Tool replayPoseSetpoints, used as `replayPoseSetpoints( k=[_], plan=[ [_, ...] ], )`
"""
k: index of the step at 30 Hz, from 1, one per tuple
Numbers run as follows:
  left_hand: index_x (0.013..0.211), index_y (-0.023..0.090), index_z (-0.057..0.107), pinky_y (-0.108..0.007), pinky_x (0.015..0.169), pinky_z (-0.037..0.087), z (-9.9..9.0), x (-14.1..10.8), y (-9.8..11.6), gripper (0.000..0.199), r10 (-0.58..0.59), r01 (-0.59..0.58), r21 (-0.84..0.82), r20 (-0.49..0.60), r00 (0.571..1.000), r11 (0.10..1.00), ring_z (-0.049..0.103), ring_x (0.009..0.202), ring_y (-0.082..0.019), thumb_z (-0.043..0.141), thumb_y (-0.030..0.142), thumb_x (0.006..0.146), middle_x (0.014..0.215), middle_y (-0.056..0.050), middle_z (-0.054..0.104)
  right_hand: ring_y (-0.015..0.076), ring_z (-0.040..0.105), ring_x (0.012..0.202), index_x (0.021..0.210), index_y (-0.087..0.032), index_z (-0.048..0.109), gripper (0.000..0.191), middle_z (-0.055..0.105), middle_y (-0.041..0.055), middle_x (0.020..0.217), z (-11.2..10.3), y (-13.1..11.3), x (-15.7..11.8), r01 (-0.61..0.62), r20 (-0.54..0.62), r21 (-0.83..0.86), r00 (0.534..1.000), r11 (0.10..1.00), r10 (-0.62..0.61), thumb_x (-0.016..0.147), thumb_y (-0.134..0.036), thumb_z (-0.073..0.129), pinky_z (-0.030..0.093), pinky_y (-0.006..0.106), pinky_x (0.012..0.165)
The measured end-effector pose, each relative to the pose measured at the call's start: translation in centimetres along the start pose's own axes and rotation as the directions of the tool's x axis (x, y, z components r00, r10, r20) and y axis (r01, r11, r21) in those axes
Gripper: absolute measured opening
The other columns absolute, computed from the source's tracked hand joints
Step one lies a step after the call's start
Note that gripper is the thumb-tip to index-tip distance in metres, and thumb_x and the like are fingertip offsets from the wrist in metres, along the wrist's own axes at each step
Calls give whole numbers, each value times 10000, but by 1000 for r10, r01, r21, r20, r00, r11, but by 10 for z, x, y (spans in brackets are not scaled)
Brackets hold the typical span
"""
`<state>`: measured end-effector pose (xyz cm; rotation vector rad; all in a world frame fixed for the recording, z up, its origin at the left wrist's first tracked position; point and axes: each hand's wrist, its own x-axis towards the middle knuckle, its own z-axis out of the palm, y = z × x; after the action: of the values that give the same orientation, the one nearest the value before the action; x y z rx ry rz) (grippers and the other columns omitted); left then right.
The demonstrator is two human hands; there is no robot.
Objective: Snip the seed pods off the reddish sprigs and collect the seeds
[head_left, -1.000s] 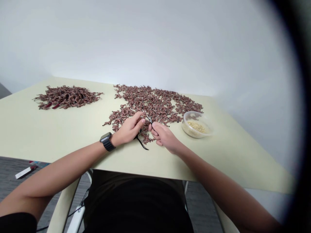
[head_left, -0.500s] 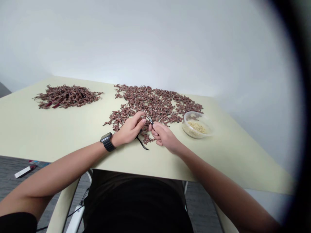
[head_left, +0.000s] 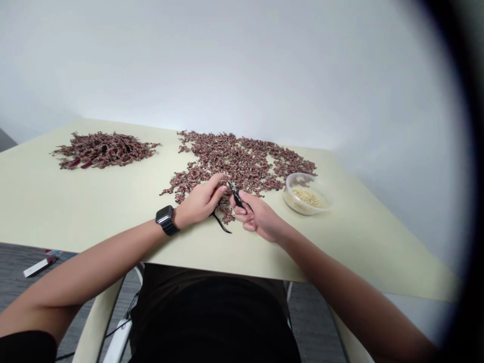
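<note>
My right hand (head_left: 257, 214) is closed around black-handled pliers (head_left: 235, 194), whose metal tip points at my left fingertips. My left hand (head_left: 200, 201), wearing a black watch (head_left: 166, 219) at the wrist, pinches at thumb and forefinger; what sits between them is too small to make out. From under the left palm sticks out a thin, curved black handle (head_left: 221, 222), its other end hidden. Just beyond both hands spreads a wide layer of small reddish-brown pieces (head_left: 230, 156) with shiny bits among them.
At the right, a clear round plastic bowl (head_left: 289, 201) holds small yellowish bits (head_left: 308, 197). A second heap of brownish pieces (head_left: 109, 149) lies at the left on the pale table (head_left: 151, 257). A white wall (head_left: 242, 65) rises behind.
My right fingers have loosened a little and the pliers' handles stand further apart, showing more of the tool. The left hand has hardly moved.
</note>
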<state>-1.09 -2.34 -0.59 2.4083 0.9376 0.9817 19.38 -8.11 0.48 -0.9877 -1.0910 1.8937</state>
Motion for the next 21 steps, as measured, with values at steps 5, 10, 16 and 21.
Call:
replayPoseSetpoints(
  k=[5, 10, 16, 21],
  plan=[
    [1386, 139, 481, -312, 762, 479, -10, 5, -18, 394, 229, -249, 335, 98, 968, 909, 632, 862, -211, 347, 322, 1064, 1065, -140, 665, 84, 64, 558, 915, -179, 556, 382, 232, -64, 717, -9, -18, -8, -197, 133, 134, 975, 971, 179, 940, -559, 530, 58, 170, 406],
    [1335, 157, 532, -316, 757, 464, -13, 7, -15, 369, 215, -241, 271, 122, 969, 932, 611, 825, -202, 365, 338, 1060, 986, -113, 659, 91, 49, 551, 887, -180, 547, 393, 211, -71, 686, -20, -26, -9, -249, 133, 26, 961, 968, 243, 924, -569, 504, 39, 193, 405],
    [1241, 202, 505, -255, 600, 406, 0, 3, 3, 376, -133, 168, -492, 106, 985, 854, 510, 614, -134, 406, 506, 1043, 773, -11, 599, 115, 313, 558, 825, -217, 496, 330, 388, -32, 675, -19, -8, -1, 205, -209, -648, 878, 734, -430, 951, -522, 510, 244, 249, 482],
    [1128, 206, 494, -220, 515, 332, 9, 3, 4, 331, -151, 318, -809, 281, 948, 494, 447, 522, -92, 450, 518, 1026, 752, -5, 611, 153, 445, 627, 969, -214, 544, 210, 488, -20, 696, -20, 1, 1, 228, -8, -934, 757, 275, -653, 970, -421, 510, 340, 297, 617]
  ],
)
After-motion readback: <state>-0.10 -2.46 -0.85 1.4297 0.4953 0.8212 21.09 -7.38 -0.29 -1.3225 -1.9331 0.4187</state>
